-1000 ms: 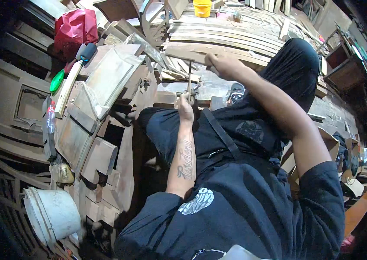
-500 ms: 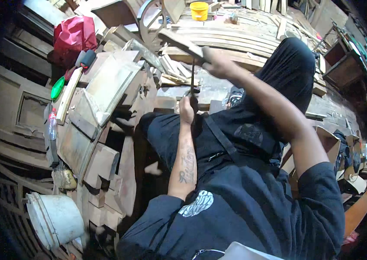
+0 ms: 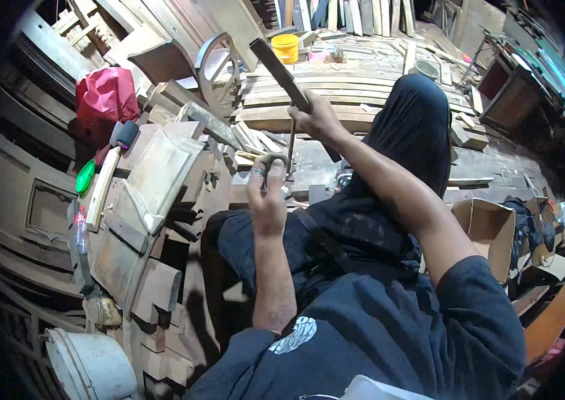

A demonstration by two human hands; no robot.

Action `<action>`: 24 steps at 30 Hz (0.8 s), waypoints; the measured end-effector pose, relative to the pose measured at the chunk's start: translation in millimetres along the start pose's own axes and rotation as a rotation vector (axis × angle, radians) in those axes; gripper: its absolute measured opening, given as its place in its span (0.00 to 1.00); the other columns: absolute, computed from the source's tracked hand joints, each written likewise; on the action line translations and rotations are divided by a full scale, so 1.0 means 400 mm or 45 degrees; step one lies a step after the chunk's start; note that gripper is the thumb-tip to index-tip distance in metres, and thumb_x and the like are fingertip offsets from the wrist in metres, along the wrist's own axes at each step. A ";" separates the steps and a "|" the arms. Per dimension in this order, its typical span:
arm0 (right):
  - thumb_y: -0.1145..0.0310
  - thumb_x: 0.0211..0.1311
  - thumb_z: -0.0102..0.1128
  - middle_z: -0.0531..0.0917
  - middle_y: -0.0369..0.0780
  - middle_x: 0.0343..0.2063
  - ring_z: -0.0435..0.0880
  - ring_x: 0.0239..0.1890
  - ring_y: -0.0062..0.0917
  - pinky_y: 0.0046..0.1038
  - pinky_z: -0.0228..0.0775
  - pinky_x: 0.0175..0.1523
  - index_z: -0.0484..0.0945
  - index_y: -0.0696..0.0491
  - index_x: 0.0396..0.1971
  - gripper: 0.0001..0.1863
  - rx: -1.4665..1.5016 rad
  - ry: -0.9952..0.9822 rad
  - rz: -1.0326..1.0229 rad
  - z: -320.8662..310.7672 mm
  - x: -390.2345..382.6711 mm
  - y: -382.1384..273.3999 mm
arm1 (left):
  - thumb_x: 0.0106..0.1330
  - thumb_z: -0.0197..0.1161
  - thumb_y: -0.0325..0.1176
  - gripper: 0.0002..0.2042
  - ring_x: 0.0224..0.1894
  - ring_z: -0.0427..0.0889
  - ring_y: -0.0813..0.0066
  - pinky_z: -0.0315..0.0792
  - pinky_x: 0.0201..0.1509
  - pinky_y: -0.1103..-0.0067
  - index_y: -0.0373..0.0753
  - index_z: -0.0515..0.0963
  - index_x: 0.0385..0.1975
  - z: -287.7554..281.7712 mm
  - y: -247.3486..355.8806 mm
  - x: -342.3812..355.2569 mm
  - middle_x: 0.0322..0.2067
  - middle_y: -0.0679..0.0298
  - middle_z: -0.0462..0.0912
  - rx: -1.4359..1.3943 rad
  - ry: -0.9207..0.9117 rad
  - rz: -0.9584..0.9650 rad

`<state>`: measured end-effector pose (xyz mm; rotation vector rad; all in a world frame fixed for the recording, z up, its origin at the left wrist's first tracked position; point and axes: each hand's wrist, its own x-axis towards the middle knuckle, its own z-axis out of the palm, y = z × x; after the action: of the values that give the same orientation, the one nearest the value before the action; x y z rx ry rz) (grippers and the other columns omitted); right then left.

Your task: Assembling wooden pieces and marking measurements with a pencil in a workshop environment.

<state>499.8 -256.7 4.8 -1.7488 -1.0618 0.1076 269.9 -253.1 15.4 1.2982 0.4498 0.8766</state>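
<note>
My right hand (image 3: 318,119) is closed around a long, dark wooden bar (image 3: 281,75), tilted with its far end up to the left. Below that hand a thin, dark rod (image 3: 292,148) points down; whether the same hand grips it I cannot tell. My left hand (image 3: 268,200) is raised beside the rod, above my left thigh, its fingers bent and pinched around a small, dark, rounded thing (image 3: 271,159) whose kind is unclear. A ring sits on one finger.
Wooden panels and blocks (image 3: 156,167) are stacked at my left, with a white bucket (image 3: 92,363) nearer. Long planks (image 3: 296,100) lie ahead, beside a yellow bucket (image 3: 285,49) and a curved wooden frame (image 3: 219,67). An open cardboard box (image 3: 486,230) stands at right.
My left hand has turned over and moved slightly left, away from the thin rod it was beside. The bar in my right hand has swung to a steeper angle, and that hand has lowered slightly.
</note>
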 end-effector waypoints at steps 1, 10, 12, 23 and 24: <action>0.62 0.58 0.63 0.84 0.52 0.33 0.85 0.38 0.46 0.41 0.74 0.44 0.77 0.56 0.43 0.17 -0.004 0.076 -0.043 0.004 -0.001 -0.002 | 0.73 0.54 0.33 0.10 0.43 0.79 0.72 0.71 0.51 0.79 0.32 0.78 0.40 0.009 0.056 -0.025 0.37 0.60 0.81 -0.093 -0.196 0.229; 0.72 0.57 0.58 0.80 0.51 0.24 0.80 0.28 0.44 0.39 0.71 0.36 0.75 0.57 0.36 0.08 -0.129 -0.011 -0.197 0.003 -0.015 -0.034 | 0.71 0.58 0.35 0.15 0.22 0.77 0.67 0.69 0.32 0.71 0.32 0.79 0.24 0.167 0.338 -0.233 0.23 0.58 0.81 -1.068 -1.029 1.025; 0.73 0.57 0.57 0.81 0.52 0.26 0.81 0.30 0.46 0.39 0.72 0.37 0.75 0.57 0.37 0.08 -0.159 -0.005 -0.200 0.013 -0.011 -0.029 | 0.65 0.66 0.37 0.14 0.19 0.75 0.70 0.69 0.30 0.71 0.33 0.79 0.22 0.161 0.361 -0.259 0.20 0.60 0.80 -1.038 -0.874 0.930; 0.68 0.59 0.59 0.82 0.54 0.28 0.82 0.35 0.52 0.43 0.72 0.39 0.77 0.56 0.40 0.11 -0.245 -0.027 -0.228 0.003 -0.015 -0.048 | 0.64 0.66 0.33 0.05 0.23 0.75 0.73 0.64 0.39 0.68 0.40 0.80 0.32 0.131 0.335 -0.242 0.24 0.65 0.78 -1.064 -1.171 0.760; 0.68 0.59 0.59 0.82 0.54 0.28 0.82 0.35 0.52 0.43 0.72 0.39 0.77 0.56 0.40 0.11 -0.240 -0.024 -0.238 -0.001 -0.017 -0.049 | 0.64 0.66 0.33 0.05 0.23 0.75 0.73 0.64 0.39 0.68 0.40 0.80 0.32 0.129 0.329 -0.244 0.24 0.65 0.78 -1.055 -1.175 0.767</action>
<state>484.0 -260.5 18.0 -1.8077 -1.2774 -0.0954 207.6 -358.4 136.3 0.8979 -0.9872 0.7113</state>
